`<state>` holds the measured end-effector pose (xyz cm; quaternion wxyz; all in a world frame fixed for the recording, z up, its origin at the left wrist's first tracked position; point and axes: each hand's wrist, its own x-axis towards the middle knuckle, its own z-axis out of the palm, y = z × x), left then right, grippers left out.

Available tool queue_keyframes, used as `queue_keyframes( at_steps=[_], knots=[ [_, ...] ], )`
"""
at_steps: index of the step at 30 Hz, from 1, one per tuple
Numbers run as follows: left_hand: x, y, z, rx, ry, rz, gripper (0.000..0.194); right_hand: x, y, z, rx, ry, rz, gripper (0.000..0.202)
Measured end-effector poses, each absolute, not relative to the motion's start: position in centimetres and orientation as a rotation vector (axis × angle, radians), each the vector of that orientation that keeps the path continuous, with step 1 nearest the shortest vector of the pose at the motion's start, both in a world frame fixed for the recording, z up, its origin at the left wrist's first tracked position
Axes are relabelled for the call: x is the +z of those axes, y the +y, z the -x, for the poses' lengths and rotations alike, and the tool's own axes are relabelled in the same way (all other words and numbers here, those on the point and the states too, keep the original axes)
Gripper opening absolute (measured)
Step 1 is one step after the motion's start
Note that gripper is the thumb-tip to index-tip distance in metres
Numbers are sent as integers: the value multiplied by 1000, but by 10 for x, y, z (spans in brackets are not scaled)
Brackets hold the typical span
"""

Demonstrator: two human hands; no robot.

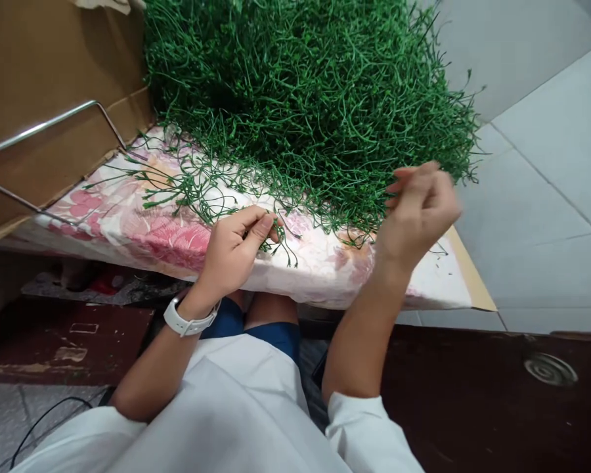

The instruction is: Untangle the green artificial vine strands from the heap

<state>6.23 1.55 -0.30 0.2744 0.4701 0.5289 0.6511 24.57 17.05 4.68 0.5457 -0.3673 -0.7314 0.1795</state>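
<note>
A large heap of thin green plastic-looking stems point(315, 98) covers the far side of a flower-patterned cloth surface point(177, 240). My left hand point(241, 243), with a white watch on its wrist, is pinched closed on a few green stems point(288, 246) just over the front edge. Loose stems point(192, 187) lie spread on the cloth beyond it. Raised at the right edge of the heap is my right hand point(421, 207), its fingers curled and smeared by motion. Whether anything is between those fingers is hidden.
A brown cardboard panel point(44, 85) stands at the left, with a bent metal rod frame point(54, 125) beside it. Grey-white tiles point(546, 177) show at the right. Dark red-brown wooden benches point(473, 387) flank my seat. A black cable point(44, 420) lies on the floor at lower left.
</note>
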Motion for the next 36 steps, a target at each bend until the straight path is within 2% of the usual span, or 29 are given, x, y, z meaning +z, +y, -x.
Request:
queue_keyframes(
  at_steps=[1, 5, 7, 13, 17, 25, 31, 36],
  knots=[
    [-3, 15, -62, 1750, 1425, -1269, 33, 38, 154, -240, 413, -1711, 854, 46],
    [-2, 15, -62, 1796, 1416, -1257, 34, 16, 103, -217, 872, -2166, 542, 37],
    [0, 16, -63, 1829, 1391, -1233, 35, 12, 97, -210, 994, -2234, 440, 37],
    [-3, 14, -63, 1874, 1213, -1076, 32, 7, 107, -212, 1138, -2259, 266, 40],
    [-6, 14, -63, 1904, 1142, -988, 39, 6, 108, -215, 1172, -2296, 120, 38],
    [0, 17, -62, 1847, 1106, -975, 47, 1, 107, -220, 1311, -2077, 32, 38],
    [3, 29, -67, 1859, 1177, -1161, 51, -4, 106, -222, 1464, -1687, 187, 47],
    [8, 30, -67, 1774, 1251, -1255, 49, 0, 105, -216, 1458, -1609, 278, 49]
  ],
)
